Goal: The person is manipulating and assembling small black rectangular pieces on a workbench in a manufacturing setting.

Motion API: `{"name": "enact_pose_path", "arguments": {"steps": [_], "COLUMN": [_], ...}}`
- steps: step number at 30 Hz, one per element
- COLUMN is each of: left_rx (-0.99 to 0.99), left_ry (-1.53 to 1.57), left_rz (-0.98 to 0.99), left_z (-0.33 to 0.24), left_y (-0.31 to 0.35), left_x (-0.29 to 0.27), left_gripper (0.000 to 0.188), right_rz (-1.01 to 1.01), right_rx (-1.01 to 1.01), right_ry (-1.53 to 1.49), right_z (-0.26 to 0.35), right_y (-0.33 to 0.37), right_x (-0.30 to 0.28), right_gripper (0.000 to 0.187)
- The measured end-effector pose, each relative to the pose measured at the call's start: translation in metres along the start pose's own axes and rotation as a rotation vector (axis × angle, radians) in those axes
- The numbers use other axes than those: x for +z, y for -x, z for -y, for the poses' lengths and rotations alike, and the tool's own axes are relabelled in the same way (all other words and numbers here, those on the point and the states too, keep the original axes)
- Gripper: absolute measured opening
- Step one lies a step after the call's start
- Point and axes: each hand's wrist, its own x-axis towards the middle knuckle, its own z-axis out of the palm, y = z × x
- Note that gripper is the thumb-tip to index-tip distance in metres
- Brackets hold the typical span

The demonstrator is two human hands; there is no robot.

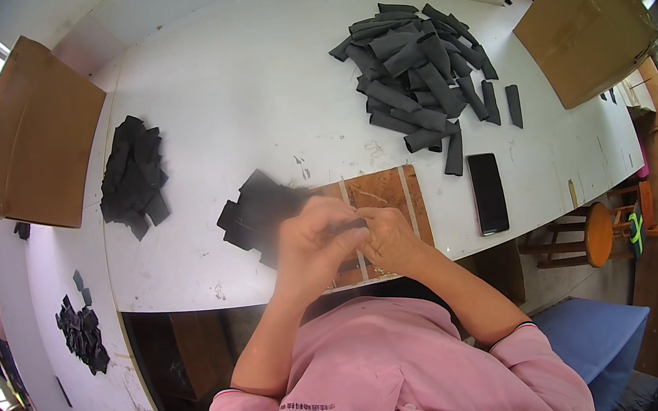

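My left hand (318, 236) and my right hand (391, 237) meet over a brown wooden board (381, 190) at the table's near edge. The fingers of both hands are closed, with the fingertips pinched together. Between them shows a bit of a dark grey piece (358, 224); the fingers cover most of it, so its shape is hidden. Directly beyond and left of my left hand lies a heap of flat dark grey fabric-like pieces (251, 216), partly blurred. The board carries pale strips across it.
A large pile of dark grey rolled tubes (419, 69) lies at the far right, with a black phone (489, 193) nearer. Flat dark pieces (134, 173) lie at left. Cardboard boxes (37, 136) (588, 26) flank the white table (245, 75). A wooden stool (597, 234) stands at right.
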Motion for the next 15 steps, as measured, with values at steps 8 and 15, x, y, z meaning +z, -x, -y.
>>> {"name": "enact_pose_path", "arguments": {"steps": [8, 15], "left_rx": [-0.044, 0.006], "left_ry": [-0.109, 0.214], "left_rz": [0.02, -0.172], "left_z": [-0.008, -0.019], "left_y": [-0.005, 0.011], "left_x": [0.0, 0.009], "left_gripper": [0.014, 0.021], "right_rz": [0.081, 0.18], "right_rx": [0.048, 0.191], "right_ry": [0.069, 0.014], "right_z": [-0.002, 0.016], "right_y": [0.001, -0.012], "right_x": [0.003, -0.013], "right_gripper": [0.027, 0.024]}}
